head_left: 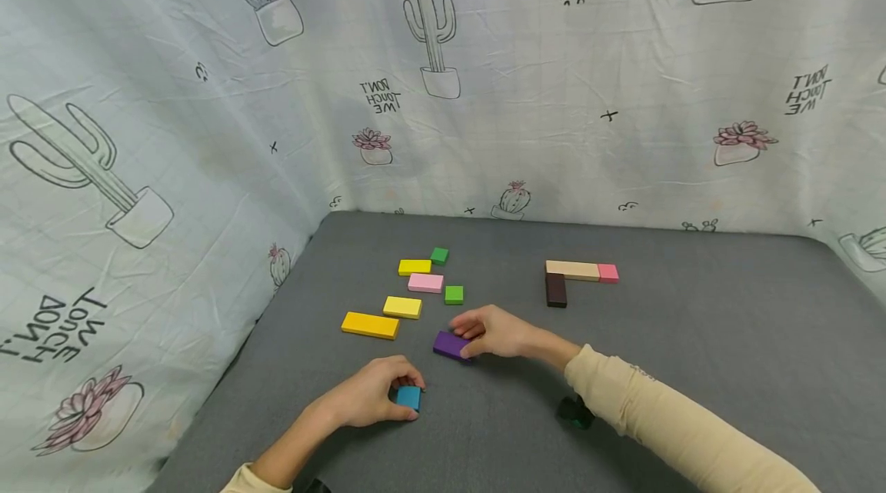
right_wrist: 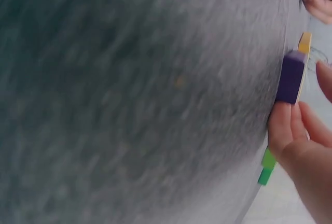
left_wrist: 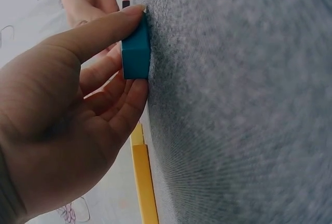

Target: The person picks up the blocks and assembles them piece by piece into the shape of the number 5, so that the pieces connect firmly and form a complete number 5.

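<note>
Pale cactus-print cloth [head_left: 512,147] behind and beside a round-cornered grey tabletop [head_left: 727,347]

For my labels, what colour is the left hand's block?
The left hand holds a blue block, clearest in the head view.

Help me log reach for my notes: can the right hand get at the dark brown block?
Probably yes: only gray tabletop lies between the right hand and the dark brown block, though that hand is touching the purple block.

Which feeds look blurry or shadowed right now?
Head: mostly sharp, soft shadow beneath the right sleeve. Left wrist: blue block fairly clear, gray tabletop blurring toward the picture's right. Right wrist: tabletop heavily blurred at picture left, purple block clearer.
</note>
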The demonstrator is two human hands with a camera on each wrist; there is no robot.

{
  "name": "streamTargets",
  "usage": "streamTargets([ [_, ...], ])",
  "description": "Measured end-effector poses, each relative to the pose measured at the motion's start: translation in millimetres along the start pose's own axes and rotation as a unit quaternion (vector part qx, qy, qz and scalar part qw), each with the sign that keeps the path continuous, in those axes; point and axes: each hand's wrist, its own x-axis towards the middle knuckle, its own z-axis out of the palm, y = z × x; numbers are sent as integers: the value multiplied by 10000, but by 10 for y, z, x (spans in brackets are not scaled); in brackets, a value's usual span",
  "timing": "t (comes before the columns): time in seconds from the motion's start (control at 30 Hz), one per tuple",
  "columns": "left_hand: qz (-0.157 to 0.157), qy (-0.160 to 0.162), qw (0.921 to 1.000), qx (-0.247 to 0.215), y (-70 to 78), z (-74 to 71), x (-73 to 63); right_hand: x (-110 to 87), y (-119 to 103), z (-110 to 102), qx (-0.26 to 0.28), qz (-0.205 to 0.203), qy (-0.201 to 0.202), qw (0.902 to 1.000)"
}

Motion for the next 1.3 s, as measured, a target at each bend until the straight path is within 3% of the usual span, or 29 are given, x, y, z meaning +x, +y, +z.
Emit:
streamTargets([
  [0.2,-37,23,10000,1,13,5,6,25,-88,101,-986,-160,195,9948],
  [0.43,38,51,10000,-14,15,5,-3,55,-139,259,-2324,-501,613,9694],
  [0.5,39,63,10000,-22,16,0,-5,60,-149,289,-2493,-524,700,9645],
  [0.63,47,68,10000,-9,18,-3,-3,58,-156,313,-2448,-474,825,9649],
  [0.83,-22,25,10000,-11,17,2,3,43,-158,259,-1828,-467,1060,9763],
  [1.0,-54,13,10000,-32,13,6,-1,74,-150,134,-707,85,1574,9850],
  [1.17,-78,27,9999,-67,18,10,-10,107,-80,-33,527,824,2158,9715],
  [1.3,-57,58,9999,-64,14,11,-15,83,-40,-168,1301,928,2337,9591],
])
